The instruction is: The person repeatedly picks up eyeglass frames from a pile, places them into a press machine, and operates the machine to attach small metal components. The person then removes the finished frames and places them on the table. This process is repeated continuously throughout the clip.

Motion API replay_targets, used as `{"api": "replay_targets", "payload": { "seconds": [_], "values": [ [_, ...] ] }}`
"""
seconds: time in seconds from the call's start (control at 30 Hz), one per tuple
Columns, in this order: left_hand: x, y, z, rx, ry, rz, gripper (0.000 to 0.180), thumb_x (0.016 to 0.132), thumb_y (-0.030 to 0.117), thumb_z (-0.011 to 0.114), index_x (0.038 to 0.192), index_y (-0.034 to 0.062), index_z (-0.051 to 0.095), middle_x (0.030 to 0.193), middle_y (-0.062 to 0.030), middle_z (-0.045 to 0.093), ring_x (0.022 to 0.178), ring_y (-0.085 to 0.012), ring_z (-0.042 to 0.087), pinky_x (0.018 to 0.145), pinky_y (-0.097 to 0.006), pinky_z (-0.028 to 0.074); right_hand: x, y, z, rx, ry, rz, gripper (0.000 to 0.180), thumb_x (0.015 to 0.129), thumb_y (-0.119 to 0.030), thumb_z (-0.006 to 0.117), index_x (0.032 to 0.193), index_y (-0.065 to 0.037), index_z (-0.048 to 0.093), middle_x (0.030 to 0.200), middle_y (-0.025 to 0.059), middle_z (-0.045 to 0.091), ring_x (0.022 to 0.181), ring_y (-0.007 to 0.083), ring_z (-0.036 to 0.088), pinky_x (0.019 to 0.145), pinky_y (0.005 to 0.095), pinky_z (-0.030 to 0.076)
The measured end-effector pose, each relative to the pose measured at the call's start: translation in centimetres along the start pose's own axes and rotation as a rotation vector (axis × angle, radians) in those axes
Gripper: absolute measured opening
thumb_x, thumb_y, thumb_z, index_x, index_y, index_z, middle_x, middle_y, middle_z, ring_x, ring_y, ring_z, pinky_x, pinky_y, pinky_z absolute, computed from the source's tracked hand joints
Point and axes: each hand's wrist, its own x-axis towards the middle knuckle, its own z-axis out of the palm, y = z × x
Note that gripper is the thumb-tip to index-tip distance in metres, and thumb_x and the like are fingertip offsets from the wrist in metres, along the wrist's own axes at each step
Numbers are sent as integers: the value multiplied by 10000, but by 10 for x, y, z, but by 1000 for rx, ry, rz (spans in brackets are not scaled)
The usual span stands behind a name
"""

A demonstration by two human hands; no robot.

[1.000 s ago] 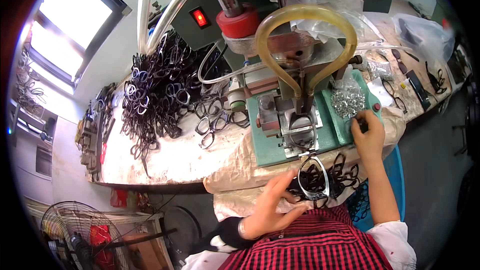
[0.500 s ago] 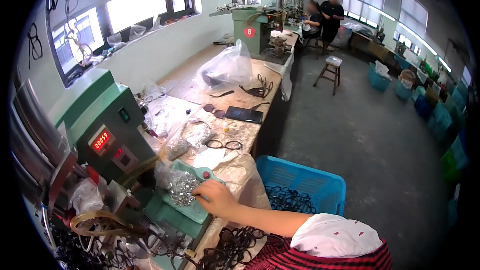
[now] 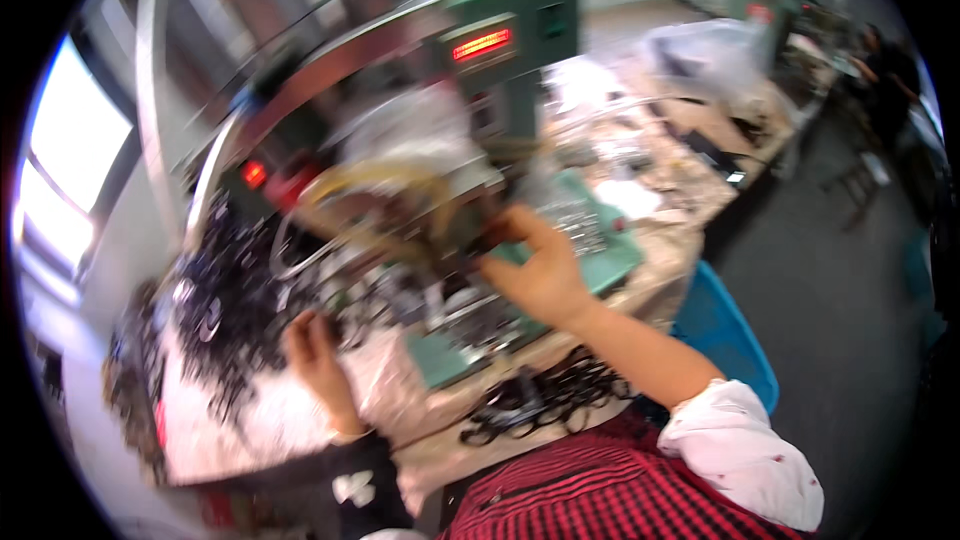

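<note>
My right hand (image 3: 545, 275) reaches to the fixture under the green machine (image 3: 525, 30). Its thumb and fingers close at their tips on something too small and blurred to make out. Beside it lies a pale green tray (image 3: 605, 265) with many small shiny metal parts (image 3: 570, 220). At the left, my left hand (image 3: 318, 365) is raised at the edge of a heap of dark eyeglass frames (image 3: 235, 290); its fingers are smeared by motion. More dark eyeglass frames (image 3: 540, 395) lie at the table's front edge, below my right forearm.
A blue basket (image 3: 735, 340) stands on the floor right of the table. Yellowish hoses (image 3: 370, 180) and metal cylinders loop and rise close to my hands. Farther along the table are a clear plastic bag (image 3: 705, 50) and a dark phone (image 3: 710, 152). A person (image 3: 885, 70) is at the far right.
The view has swung left and down, blurring the picture. My right hand has left the tray of metal parts for the machine's fixture. My left hand has come into view.
</note>
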Motion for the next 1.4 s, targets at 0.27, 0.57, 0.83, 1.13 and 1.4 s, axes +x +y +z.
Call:
{"api": "replay_targets", "payload": {
  "seconds": [0.27,0.57,0.83,1.13,1.4],
  "values": [
    [-44,28,-12,-306,103,-223,157,1034,99,544,1108,-21,612,984,-117,689,881,-188,681,789,-314,573,-17,-13,17,405,43,210,347,828,48,680,1152,36,554,954,48,645,897,98,613,802,236,474],
    [6,150,50,-228,-155,474,94,1012,53,547,1058,-23,577,1048,-155,676,971,-201,647,936,-340,490,-25,-21,31,908,32,427,417,854,71,675,1244,22,535,964,48,676,902,96,624,813,223,489],
    [-42,119,31,78,-413,718,88,954,21,536,1008,-1,602,1019,-156,697,874,-240,649,891,-420,494,-48,-27,6,30,-168,-187,554,816,-44,652,1356,-28,526,1315,160,592,1226,302,568,1058,391,448],
    [-84,158,72,256,-539,951,222,874,-32,676,1078,40,726,1092,-146,733,967,-305,706,880,-479,519,-74,75,-75,-977,67,52,258,769,-207,747,982,-86,665,980,85,635,1020,274,579,797,376,516],
    [-83,174,69,287,-539,885,221,881,-54,644,1066,34,728,1064,-138,733,916,-331,693,870,-475,522,-36,65,-71,-687,173,12,109,793,-182,677,825,-79,664,765,115,657,783,316,632,683,445,512]
  ]
}}
